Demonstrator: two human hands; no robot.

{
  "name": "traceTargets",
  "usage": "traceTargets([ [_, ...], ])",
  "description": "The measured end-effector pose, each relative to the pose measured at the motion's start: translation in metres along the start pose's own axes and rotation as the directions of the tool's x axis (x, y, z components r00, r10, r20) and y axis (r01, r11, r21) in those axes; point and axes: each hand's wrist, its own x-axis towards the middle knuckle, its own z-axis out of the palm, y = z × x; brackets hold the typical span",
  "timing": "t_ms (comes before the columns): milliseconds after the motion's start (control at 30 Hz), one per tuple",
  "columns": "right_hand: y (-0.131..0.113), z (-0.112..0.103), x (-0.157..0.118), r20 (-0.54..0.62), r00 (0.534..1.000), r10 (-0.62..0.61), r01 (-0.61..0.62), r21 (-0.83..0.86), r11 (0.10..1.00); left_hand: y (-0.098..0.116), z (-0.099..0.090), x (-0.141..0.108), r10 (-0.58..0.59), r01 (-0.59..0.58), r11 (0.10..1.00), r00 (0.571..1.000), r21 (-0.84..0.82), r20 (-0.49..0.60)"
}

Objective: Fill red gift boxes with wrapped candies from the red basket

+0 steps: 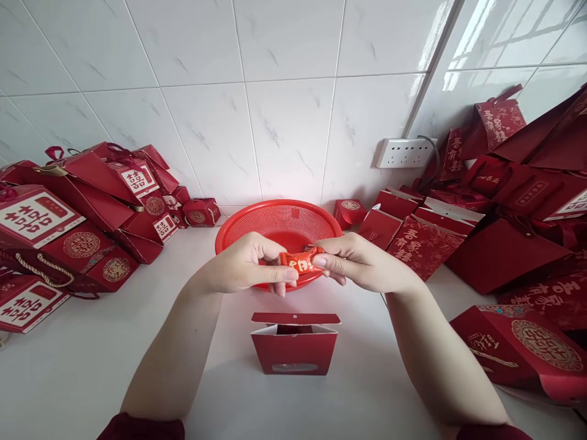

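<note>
A small red wrapped candy (301, 263) with pale gold lettering is stretched between my two hands, above the near rim of a red plastic basket (238, 214). My left hand (257, 263) pinches its left end between thumb and fingers. On the other end, the thumb and fingers of my right hand (351, 260) are closed. Something small and dark shows in the basket behind the candy, too hidden to name. Nearer to me, a dark red paper box (295, 354) stands upright on the white table, its top flap partly raised.
Red gift boxes (82, 244) with rope and ribbon handles are piled at the left. More red boxes (426, 238) crowd the right side. A white power strip (406, 153) is against the tiled wall (288, 134). One small box (349, 212) sits right of the basket.
</note>
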Motion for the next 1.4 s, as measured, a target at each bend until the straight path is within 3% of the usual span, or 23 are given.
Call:
traceTargets([
  [100,-0.002,0.000,0.000,0.048,0.999,0.021,-0.023,0.034,0.999,-0.002,-0.002,-0.004,-0.029,0.028,0.999,0.998,0.027,0.056],
  [200,-0.008,0.002,-0.001,0.028,0.999,0.019,-0.016,-0.083,0.996,0.000,-0.002,-0.007,-0.076,0.069,0.994,0.994,0.088,0.082],
  [333,-0.013,0.008,-0.001,0.005,0.999,-0.033,0.033,-0.282,0.959,0.004,0.002,-0.003,-0.028,0.038,0.980,0.998,0.195,-0.058],
  [433,-0.013,0.013,0.001,-0.033,0.999,-0.034,0.021,-0.337,0.941,0.002,0.007,0.002,0.010,0.017,0.970,0.994,0.243,-0.111],
  [500,-0.011,0.015,0.003,-0.138,0.990,-0.009,-0.033,-0.299,0.954,0.000,0.012,0.005,-0.009,0.030,0.982,0.993,0.185,-0.114],
  [567,-0.009,0.016,0.005,-0.244,0.970,0.021,-0.075,-0.214,0.974,-0.002,0.016,0.008,-0.050,0.054,0.998,0.988,0.026,-0.149],
  [667,-0.006,0.015,0.007,-0.308,0.951,0.016,-0.053,-0.111,0.992,-0.003,0.022,0.011,-0.107,0.052,0.974,0.963,-0.220,-0.247],
  [733,-0.004,0.014,0.008,-0.334,0.942,-0.006,-0.018,-0.069,0.997,-0.002,0.023,0.014,-0.120,0.029,0.959,0.943,-0.282,-0.311],
  [900,0.000,0.012,0.008,-0.399,0.917,-0.015,0.055,0.088,0.995,-0.001,0.024,0.014,-0.059,-0.065,0.960,0.904,-0.273,-0.423],
  [1067,0.004,0.013,0.010,-0.460,0.888,-0.013,0.061,0.089,0.994,0.000,0.029,0.014,-0.080,-0.063,0.966,0.848,-0.250,-0.524],
  [1400,0.009,0.010,0.011,-0.496,0.864,0.088,0.073,0.297,0.952,-0.005,0.023,0.015,-0.072,-0.100,0.954,0.838,-0.283,-0.540],
])
